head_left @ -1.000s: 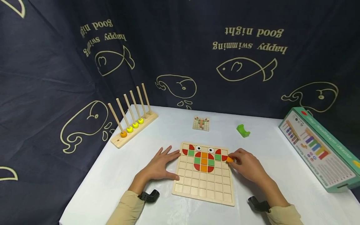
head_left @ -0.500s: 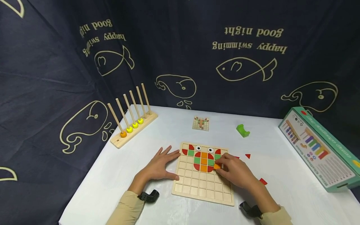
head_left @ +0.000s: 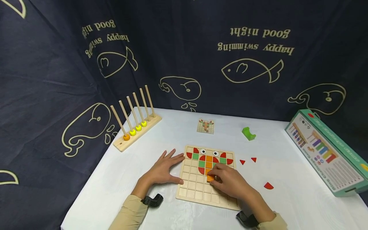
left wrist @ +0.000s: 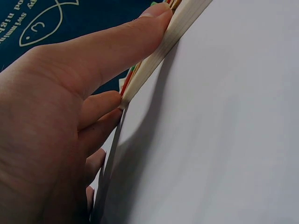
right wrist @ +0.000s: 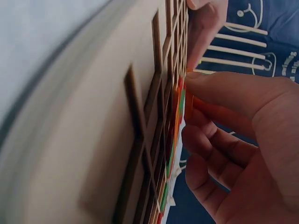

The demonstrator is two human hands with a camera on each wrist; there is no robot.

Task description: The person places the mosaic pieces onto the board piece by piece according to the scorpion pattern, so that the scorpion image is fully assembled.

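My right hand (head_left: 231, 182) pinches an orange square tile (head_left: 210, 178) between thumb and fingers. It sits over the gridded wooden board (head_left: 198, 195), just below the column of orange tiles (head_left: 209, 164). In the right wrist view the tile (right wrist: 189, 105) appears close to the board's face. Red and green tiles and two eye tiles (head_left: 203, 151) fill the board's upper rows; my right hand hides some. At the board's left edge rests my left hand (head_left: 162, 171), fingers spread, its thumb (left wrist: 117, 51) touching the rim.
Right of the board lie two red triangles (head_left: 242, 162) and a red quarter-circle piece (head_left: 268, 185). Behind it are a pattern card (head_left: 205, 126) and a green curved block (head_left: 248, 133). A peg stand (head_left: 138, 132) with beads stands left, a game box (head_left: 325, 151) right.
My right hand has carried the orange tile from the board's right edge leftward and nearer to me, uncovering red pieces on the table. My left hand has stayed put.
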